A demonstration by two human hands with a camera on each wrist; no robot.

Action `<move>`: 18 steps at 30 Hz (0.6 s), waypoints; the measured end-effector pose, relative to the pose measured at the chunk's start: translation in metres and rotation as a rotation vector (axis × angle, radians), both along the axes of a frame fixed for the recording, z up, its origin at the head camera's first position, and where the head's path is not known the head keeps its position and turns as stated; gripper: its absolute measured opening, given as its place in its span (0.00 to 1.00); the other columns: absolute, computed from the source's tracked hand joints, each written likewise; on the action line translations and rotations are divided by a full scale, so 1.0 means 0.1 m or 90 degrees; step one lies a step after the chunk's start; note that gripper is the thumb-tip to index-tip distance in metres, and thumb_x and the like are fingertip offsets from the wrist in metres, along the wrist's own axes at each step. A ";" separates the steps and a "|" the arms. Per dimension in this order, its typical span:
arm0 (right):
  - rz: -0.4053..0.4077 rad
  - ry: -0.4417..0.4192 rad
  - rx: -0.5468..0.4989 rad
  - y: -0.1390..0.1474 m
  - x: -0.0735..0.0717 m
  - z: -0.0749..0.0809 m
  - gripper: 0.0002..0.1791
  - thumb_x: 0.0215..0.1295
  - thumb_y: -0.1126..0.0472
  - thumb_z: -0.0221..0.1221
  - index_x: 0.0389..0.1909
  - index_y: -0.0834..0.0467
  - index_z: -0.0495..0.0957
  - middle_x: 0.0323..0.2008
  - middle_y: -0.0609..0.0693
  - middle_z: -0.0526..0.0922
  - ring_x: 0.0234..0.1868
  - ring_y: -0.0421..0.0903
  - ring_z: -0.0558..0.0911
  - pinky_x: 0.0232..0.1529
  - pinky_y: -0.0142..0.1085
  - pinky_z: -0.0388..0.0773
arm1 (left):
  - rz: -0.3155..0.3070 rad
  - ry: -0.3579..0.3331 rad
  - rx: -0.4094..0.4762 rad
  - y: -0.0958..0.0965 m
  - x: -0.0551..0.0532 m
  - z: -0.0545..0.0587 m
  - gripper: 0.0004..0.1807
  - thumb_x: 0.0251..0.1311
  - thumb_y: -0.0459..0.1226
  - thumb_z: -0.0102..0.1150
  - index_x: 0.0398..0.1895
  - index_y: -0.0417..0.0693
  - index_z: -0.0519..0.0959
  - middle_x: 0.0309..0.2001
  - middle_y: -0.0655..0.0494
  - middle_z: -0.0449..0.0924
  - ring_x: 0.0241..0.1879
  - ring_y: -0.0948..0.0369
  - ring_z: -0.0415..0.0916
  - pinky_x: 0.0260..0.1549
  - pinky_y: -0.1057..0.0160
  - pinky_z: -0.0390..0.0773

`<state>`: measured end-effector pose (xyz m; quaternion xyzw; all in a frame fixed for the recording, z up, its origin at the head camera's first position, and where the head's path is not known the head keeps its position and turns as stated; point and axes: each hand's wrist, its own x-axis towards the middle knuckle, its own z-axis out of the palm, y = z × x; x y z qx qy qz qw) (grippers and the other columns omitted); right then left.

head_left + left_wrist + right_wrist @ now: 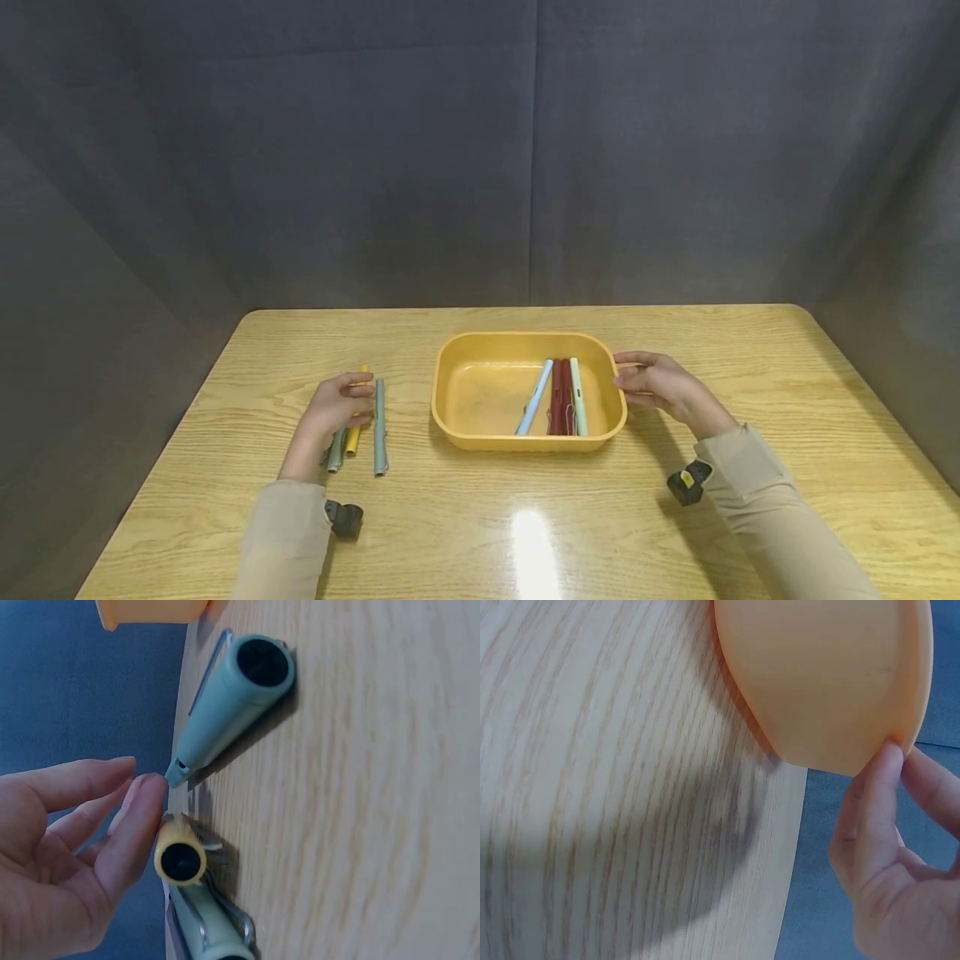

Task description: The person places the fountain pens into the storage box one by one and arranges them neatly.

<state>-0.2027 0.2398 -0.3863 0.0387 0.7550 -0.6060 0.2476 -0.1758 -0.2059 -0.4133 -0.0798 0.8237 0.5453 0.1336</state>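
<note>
My left hand (342,404) hovers over the pens on the left of the table, its fingers loosely bent with nothing between them. Below it lie a yellow pen (180,851) and a green pen (214,926) with a metal clip. Just right of the fingers is a blue-green pen (379,425). At the yellow tray (495,443), my right hand (663,385) pinches the right-hand rim between thumb and fingertips. Inside the tray's right half lie a light blue pen (534,398), two dark red pens (556,398) and a pale green pen (578,398).
The wooden table (450,517) reaches back to a dark grey curtain (375,167), which also hangs at both sides. A black wrist camera (345,518) sits on the left sleeve, and another camera (688,482) on the right sleeve.
</note>
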 end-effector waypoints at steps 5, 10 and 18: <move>-0.002 0.000 0.000 0.00 0.00 -0.01 0.33 0.67 0.68 0.52 0.69 0.72 0.51 0.37 0.42 0.77 0.34 0.31 0.80 0.41 0.25 0.84 | -0.001 -0.003 -0.003 0.04 -0.01 0.00 0.28 0.63 0.26 0.51 0.67 0.31 0.60 0.61 0.29 0.67 0.56 0.41 0.73 0.53 0.52 0.82; -0.004 0.001 -0.005 0.00 0.00 -0.01 0.33 0.67 0.68 0.52 0.69 0.73 0.51 0.36 0.42 0.77 0.34 0.31 0.80 0.41 0.25 0.84 | -0.007 -0.012 -0.004 0.08 -0.01 0.00 0.29 0.63 0.26 0.52 0.68 0.32 0.61 0.62 0.30 0.68 0.58 0.41 0.72 0.54 0.51 0.81; -0.003 0.003 0.002 0.02 -0.01 -0.03 0.33 0.67 0.68 0.52 0.69 0.72 0.51 0.37 0.43 0.76 0.34 0.31 0.80 0.43 0.25 0.84 | 0.007 -0.003 -0.004 0.11 -0.01 0.02 0.29 0.63 0.25 0.52 0.67 0.30 0.60 0.62 0.28 0.66 0.58 0.39 0.71 0.52 0.51 0.82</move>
